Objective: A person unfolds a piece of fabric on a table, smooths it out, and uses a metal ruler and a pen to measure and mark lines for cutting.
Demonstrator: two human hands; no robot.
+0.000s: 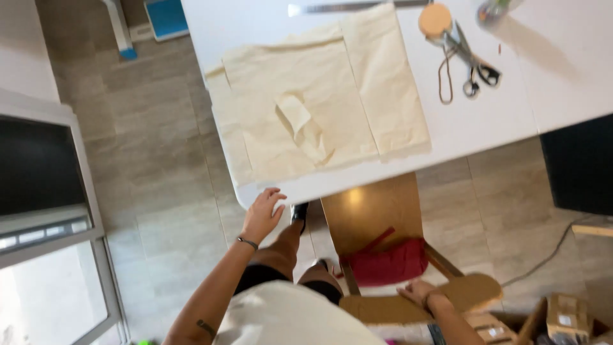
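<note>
My left hand (262, 214) rests flat with fingers apart on the near corner of the white table (485, 121), holding nothing. My right hand (418, 292) lies on the curved backrest of a wooden chair (373, 214) lower right, fingers draped over it; whether it grips the chair is unclear. Cream fabric pieces (319, 102) lie spread on the table, one overlapping the others, with a small folded strip on top. The left hand is just below the fabric's near edge, apart from it.
Scissors (474, 64), a round cork-coloured disc (435, 19), a cord loop (445, 80) and a metal ruler (348, 7) lie on the table's far side. A red cloth (388, 262) sits on the chair seat. Cardboard boxes (562, 316) stand lower right. Tiled floor, a window frame left.
</note>
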